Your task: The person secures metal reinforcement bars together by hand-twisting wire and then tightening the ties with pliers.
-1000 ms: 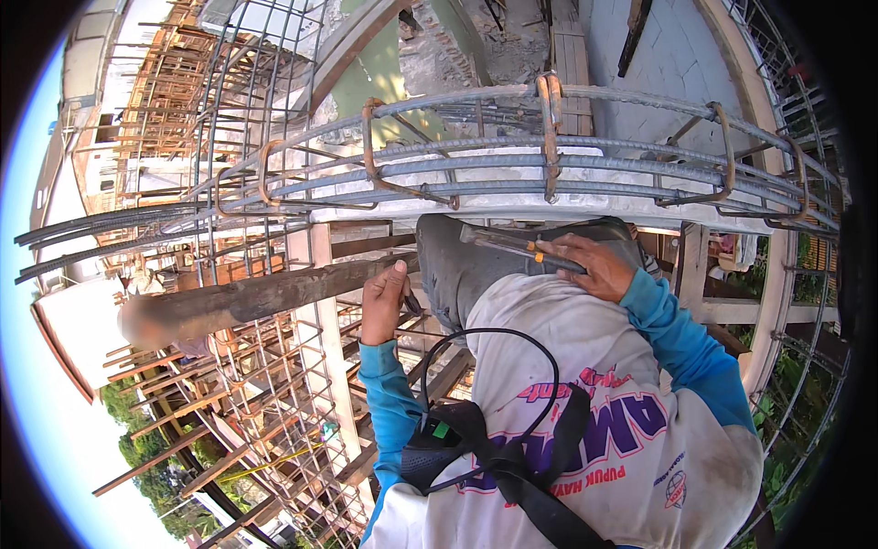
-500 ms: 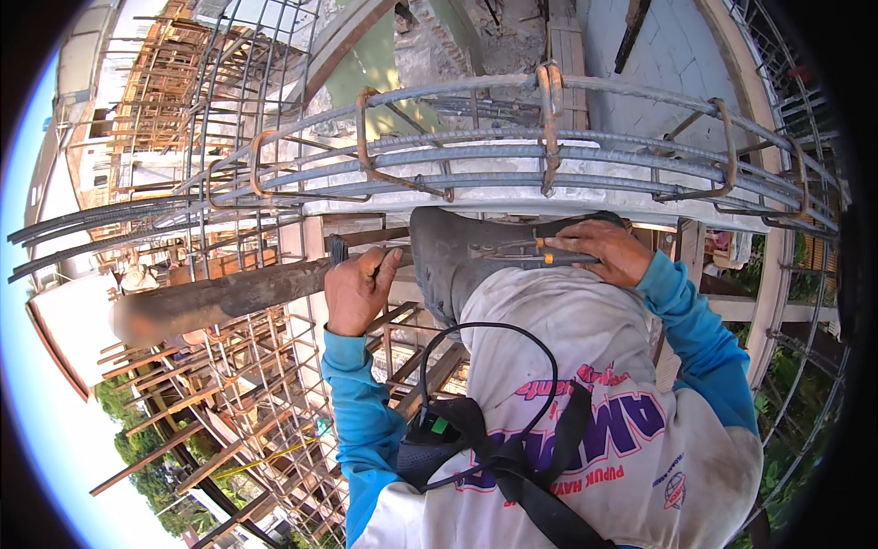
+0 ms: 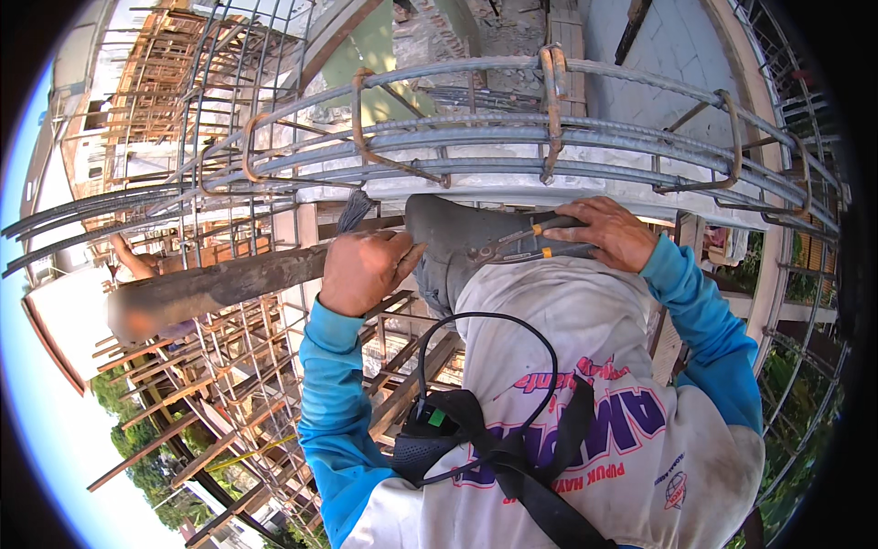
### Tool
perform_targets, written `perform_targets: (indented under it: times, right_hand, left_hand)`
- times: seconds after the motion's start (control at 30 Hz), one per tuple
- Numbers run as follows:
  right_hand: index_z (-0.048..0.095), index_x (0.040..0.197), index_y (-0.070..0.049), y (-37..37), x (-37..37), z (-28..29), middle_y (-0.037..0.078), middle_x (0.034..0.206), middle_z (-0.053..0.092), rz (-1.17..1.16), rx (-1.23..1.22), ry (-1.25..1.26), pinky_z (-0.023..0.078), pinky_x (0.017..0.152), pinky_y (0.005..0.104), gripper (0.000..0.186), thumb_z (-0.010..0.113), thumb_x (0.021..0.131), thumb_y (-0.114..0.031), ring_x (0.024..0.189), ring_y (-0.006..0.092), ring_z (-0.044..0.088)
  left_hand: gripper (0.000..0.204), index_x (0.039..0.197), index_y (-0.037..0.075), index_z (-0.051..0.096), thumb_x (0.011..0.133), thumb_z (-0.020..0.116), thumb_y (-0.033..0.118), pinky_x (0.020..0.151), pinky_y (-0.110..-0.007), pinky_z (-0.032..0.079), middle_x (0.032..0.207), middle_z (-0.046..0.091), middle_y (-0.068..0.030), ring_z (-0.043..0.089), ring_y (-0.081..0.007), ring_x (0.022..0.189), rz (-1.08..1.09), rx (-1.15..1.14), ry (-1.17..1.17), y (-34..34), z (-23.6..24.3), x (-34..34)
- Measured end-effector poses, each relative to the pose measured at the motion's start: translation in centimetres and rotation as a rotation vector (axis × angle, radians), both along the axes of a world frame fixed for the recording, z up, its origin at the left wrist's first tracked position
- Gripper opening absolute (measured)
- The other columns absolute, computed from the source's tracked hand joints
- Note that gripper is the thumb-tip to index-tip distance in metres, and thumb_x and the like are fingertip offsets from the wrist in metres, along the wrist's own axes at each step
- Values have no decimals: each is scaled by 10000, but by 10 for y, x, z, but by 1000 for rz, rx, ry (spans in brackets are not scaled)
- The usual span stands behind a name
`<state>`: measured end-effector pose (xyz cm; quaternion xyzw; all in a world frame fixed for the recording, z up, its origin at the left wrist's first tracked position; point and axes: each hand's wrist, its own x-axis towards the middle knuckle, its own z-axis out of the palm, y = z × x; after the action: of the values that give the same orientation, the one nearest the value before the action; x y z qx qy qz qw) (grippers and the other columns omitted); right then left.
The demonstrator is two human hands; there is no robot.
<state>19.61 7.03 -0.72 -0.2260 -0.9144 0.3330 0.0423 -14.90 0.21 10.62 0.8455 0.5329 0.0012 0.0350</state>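
Observation:
My left hand [image 3: 364, 272] is closed around a bundle of thin dark tie wires [image 3: 355, 212], whose loose ends stick up above the fist. My right hand [image 3: 608, 234] grips the handles of a pair of pincers [image 3: 498, 249] with black and orange-yellow grips. The pincers lie over my dark trouser leg [image 3: 448, 227], their head pointing left toward the wires, with a gap between tool and bundle. Just beyond both hands runs a rebar cage [image 3: 476, 137] of long ribbed bars with rusty stirrups [image 3: 552, 114].
A dark, weathered beam [image 3: 229, 285] extends left from my left hand. Behind it shows a co-worker's bent arm [image 3: 134, 258]. Bar ends [image 3: 73, 224] jut out at far left. Timber scaffolding [image 3: 206, 403] stands below. A black cable [image 3: 485, 316] loops before my chest.
My left hand has risen slightly with the wires, which now stand higher and fan out. The pincers' handles have spread a little and shifted up. A co-worker's arm has appeared at left.

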Motion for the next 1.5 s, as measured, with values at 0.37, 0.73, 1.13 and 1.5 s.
perform_targets:
  times: [0.37, 0.73, 1.13, 1.5]
  right_hand:
    - [568, 1242, -267, 0, 1, -12, 100, 1287, 485, 60, -5, 42, 362, 1032, 432, 613, 672, 698, -6, 1186, 308, 462]
    - [604, 1034, -65, -4, 5, -33, 133, 1137, 534, 79, -111, 141, 435, 928, 430, 292, 693, 763, -133, 1073, 329, 521]
    - [593, 990, -37, -4, 4, -38, 135, 1119, 534, 71, -202, 201, 440, 900, 434, 275, 690, 798, -209, 1055, 334, 525]
    - [613, 1013, -36, -3, 4, -33, 139, 1155, 541, 83, -161, 199, 433, 928, 430, 287, 697, 785, -188, 1086, 340, 519]
  left_hand:
    - [252, 643, 93, 556, 759, 712, 252, 516, -359, 477, 612, 570, -71, 594, -257, 578, -182, -17, -16, 6, -3, 11]
    - [246, 640, 100, 566, 757, 715, 257, 528, -352, 487, 612, 580, -69, 601, -248, 576, -196, 0, -30, 6, -3, 9]
    - [237, 661, 99, 572, 765, 711, 260, 515, -365, 473, 595, 561, -76, 585, -256, 567, -175, -60, -44, 3, -3, 3]
    - [196, 694, 96, 606, 764, 708, 248, 521, -358, 477, 639, 577, -69, 595, -255, 591, -172, -70, -48, 7, -2, 1]
